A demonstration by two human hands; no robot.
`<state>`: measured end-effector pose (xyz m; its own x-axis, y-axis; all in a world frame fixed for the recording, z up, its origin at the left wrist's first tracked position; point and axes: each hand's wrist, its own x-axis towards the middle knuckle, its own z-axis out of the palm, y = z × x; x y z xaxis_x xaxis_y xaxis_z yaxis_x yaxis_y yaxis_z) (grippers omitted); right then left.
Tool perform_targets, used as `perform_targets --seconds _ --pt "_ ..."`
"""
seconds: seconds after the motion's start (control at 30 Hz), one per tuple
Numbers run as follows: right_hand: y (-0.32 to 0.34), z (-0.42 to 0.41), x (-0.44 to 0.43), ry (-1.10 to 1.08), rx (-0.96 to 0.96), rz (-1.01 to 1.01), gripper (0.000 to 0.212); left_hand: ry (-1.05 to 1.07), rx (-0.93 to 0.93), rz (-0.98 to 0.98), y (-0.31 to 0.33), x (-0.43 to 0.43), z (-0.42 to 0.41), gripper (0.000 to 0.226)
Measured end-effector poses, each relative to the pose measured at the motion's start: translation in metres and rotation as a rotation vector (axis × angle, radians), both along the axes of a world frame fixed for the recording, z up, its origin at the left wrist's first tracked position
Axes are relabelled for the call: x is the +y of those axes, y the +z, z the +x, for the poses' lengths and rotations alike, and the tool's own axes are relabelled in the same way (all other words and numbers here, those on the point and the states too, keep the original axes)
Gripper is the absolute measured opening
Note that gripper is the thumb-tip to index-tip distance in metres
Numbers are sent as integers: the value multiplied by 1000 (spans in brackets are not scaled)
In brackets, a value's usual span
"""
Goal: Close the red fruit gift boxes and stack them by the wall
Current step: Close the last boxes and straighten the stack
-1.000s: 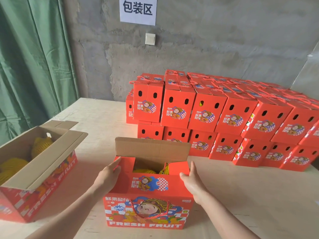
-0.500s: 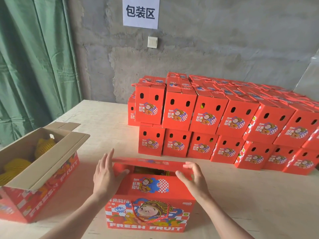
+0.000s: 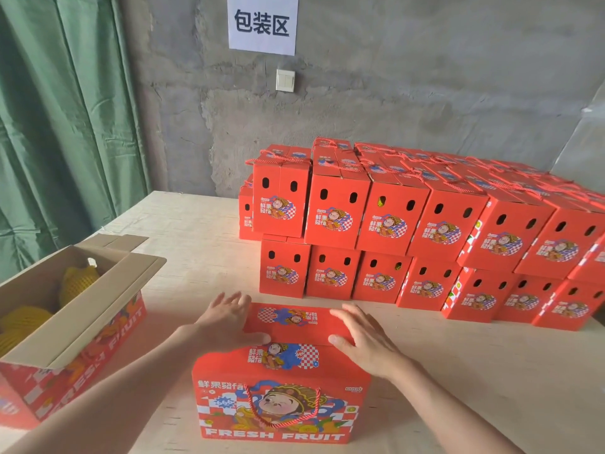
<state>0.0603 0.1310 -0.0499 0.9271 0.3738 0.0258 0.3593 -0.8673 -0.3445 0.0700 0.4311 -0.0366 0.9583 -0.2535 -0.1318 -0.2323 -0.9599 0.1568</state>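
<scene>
Flat on the flap (image 3: 294,324) with left grip (image 3: 226,322) and right grip (image 3: 363,342), fingers straight, clasping nothing. Under both, the box (image 3: 281,398). Beyond the grips, by the wall (image 3: 425,93), a two-high stack (image 3: 425,231). Left of left grip, an open box (image 3: 82,326), seemingly with netted fruit (image 3: 77,283). All on the bench (image 3: 196,244).

Worktop (image 3: 196,231): pale wood board.
Near edge, centre: one red gift box (image 3: 281,381), top flap down.
Left edge: one open red box (image 3: 82,348) holding yellow netted fruit (image 3: 77,283).
Far edge, centre to right: closed red boxes (image 3: 425,231), rows stacked two tiers high.
</scene>
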Motion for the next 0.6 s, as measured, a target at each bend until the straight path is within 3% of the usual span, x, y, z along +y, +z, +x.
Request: perform_targets --seconds 0.13,0.37,0.6 --pt "11 13 5 77 153 -202 62 -87 -24 16 -3 0 8 110" --pt "21 23 7 146 118 -265 47 -177 -125 149 -4 -1 12 130" --pt "20 22 8 170 68 -249 43 -217 -139 177 -3 -2 14 100"
